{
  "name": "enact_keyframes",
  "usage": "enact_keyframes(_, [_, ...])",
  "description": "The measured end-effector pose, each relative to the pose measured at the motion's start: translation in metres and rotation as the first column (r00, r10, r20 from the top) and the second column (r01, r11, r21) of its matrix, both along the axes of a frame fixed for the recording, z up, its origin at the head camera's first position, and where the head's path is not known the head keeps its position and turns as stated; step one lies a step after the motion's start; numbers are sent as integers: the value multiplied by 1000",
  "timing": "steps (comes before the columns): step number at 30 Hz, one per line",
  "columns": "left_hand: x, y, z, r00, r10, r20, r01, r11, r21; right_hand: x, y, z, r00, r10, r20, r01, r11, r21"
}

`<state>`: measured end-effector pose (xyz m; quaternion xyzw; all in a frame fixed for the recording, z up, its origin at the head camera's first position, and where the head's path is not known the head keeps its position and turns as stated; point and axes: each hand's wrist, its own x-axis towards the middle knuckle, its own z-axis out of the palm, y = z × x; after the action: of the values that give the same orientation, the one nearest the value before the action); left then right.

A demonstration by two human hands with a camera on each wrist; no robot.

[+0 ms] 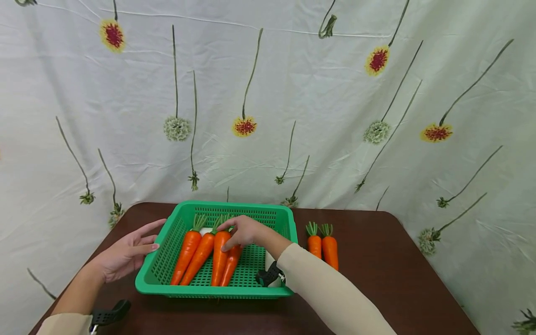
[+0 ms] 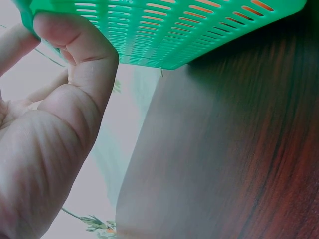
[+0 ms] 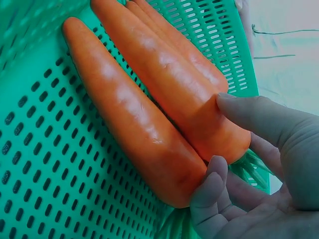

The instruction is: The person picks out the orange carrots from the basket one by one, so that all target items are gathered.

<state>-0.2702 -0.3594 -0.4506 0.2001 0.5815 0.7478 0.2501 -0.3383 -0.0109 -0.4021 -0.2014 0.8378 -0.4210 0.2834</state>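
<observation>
Orange carrot (image 1: 220,260), top in right hand (image 1: 245,231)

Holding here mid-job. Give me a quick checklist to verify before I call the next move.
1. Basket upright on the table: ok.
2. Left grip at the basket's left rim: ok; how firmly it holds, cannot tell.
3. Right grip secure on the third carrot from the left: cannot tell; the thumb touches it, but firmness doesn't show.
4. All carrots inside: not ok; four are in the basket, two carrots lie on the table to its right.
5. White thing near the basket's right side identified: cannot tell; the wrist partly covers it.
</observation>
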Motion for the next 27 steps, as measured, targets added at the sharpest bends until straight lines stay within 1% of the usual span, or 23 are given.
enact_keyframes(5, [0, 1, 0, 1000, -2, -2, 2, 1000, -1, 1, 0, -1, 1000, -16, 11, 16, 999, -27])
enact_keyframes(11, [0, -1, 2, 1000, -8, 21, 8, 1000, -2, 0, 0, 0, 998, -46, 39, 49, 996, -77])
enact_keyframes(15, [0, -1, 3, 1000, -18, 21, 18, 1000, 0, 3, -2, 3, 998, -57, 22, 58, 995, -85])
enact_keyframes(21, [0, 0, 4, 1000, 3, 28, -3, 1000, -17, 8, -5, 7, 996, -84, -7, 83, 992, -92])
enact_keyframes(27, [1, -1, 2, 1000, 14, 28, -13, 999, -34, 11, -5, 10, 994, -104, 28, 107, 985, -138])
